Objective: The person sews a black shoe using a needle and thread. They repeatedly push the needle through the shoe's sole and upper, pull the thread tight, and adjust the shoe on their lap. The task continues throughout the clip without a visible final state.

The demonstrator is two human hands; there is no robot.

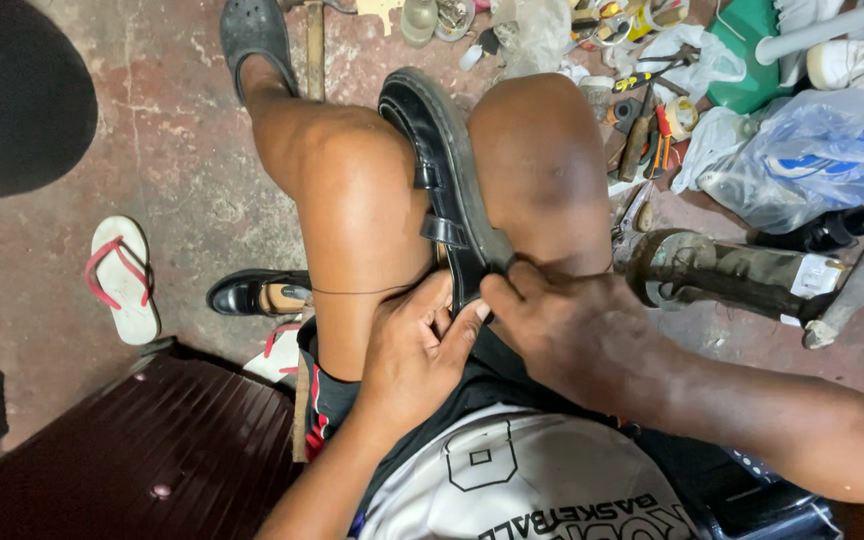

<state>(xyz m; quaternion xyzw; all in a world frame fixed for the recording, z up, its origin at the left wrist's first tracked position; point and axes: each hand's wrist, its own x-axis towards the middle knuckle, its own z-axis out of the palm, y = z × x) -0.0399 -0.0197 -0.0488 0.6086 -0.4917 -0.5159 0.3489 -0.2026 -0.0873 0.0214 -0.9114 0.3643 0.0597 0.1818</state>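
Observation:
A black leather shoe (437,150) with buckled straps is clamped sole-up between my two knees. My left hand (414,345) presses against the heel end, thumb on the upper. My right hand (562,325) pinches the sole edge at the heel. A thin dark thread (357,292) runs from my left hand across my left thigh. Whether a needle is in either hand is hidden by the fingers.
A second black shoe (257,293) lies on the concrete floor beside a white-and-red flip-flop (120,278). A dark wooden box (142,450) sits lower left. Tools, plastic bags (812,155) and an iron shoe last (742,275) crowd the right. A grey clog (254,35) is on my left foot.

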